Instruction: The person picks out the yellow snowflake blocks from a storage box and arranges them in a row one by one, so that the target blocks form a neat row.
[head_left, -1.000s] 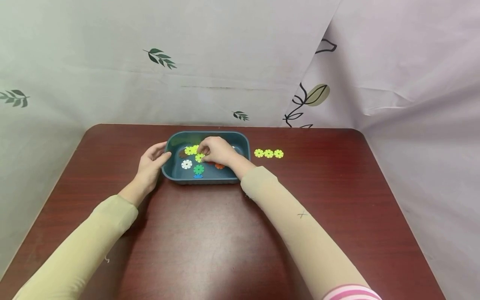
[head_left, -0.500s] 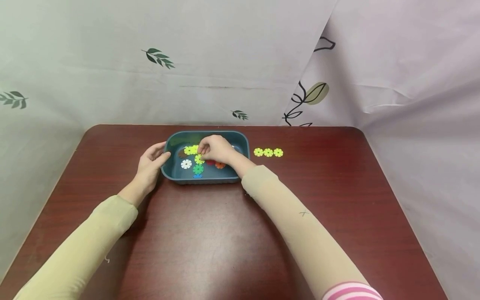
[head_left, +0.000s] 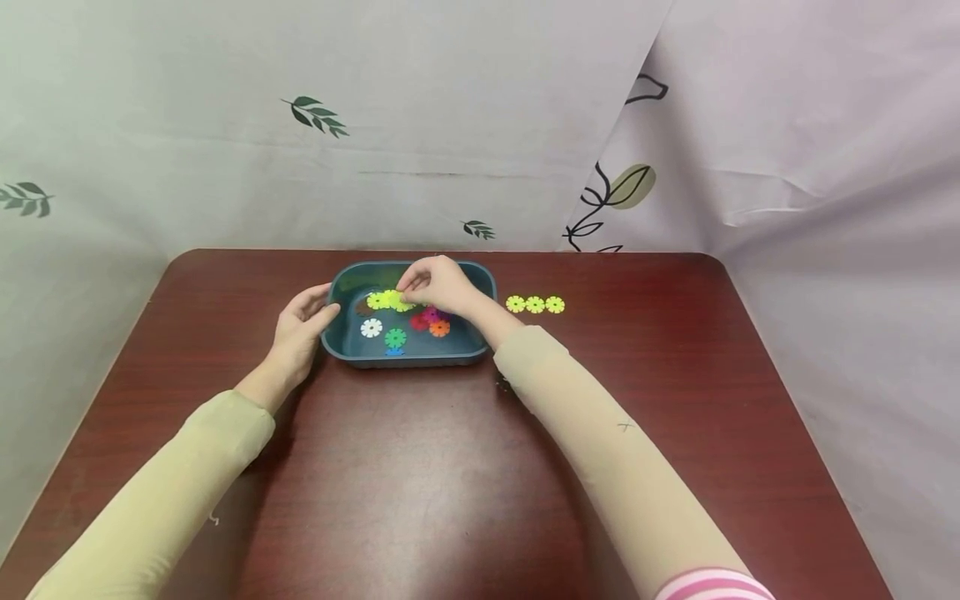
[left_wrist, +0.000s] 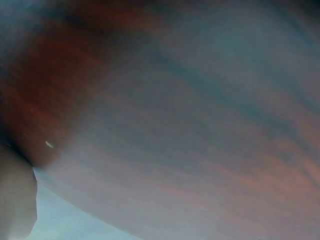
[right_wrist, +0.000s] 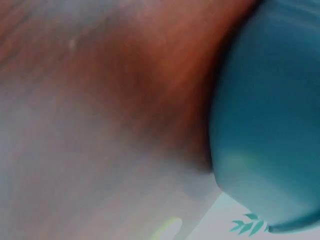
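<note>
My right hand [head_left: 444, 287] is over the dark blue plastic basin [head_left: 408, 362], its thumb and fingers pinching a yellow snowflake disc [head_left: 403, 303]. More yellow snowflake discs [head_left: 378, 301] lie just left of its fingertips and overlap the pinched one in the head view. With its thumb at the left rim and its fingers along the outer side, my left hand [head_left: 298, 333] holds the basin. Lower in the basin are a white disc [head_left: 371, 327], a green disc [head_left: 395, 337] and a blue disc [head_left: 394, 352]. An orange disc [head_left: 439, 329] and a red disc [head_left: 419, 322] sit below my right wrist.
Three yellow discs [head_left: 535, 305] form a row on the dark red wooden table [head_left: 420, 467], right of the basin. A pale cloth wall [head_left: 420, 125] with leaf prints stands behind the table's far edge. The right wrist view shows the basin's outer wall [right_wrist: 270, 110] up close.
My right hand has risen slightly toward the basin's far side, and the pinched yellow disc has moved up with it. Red and magenta discs beneath have come into sight. My left hand stays put.
</note>
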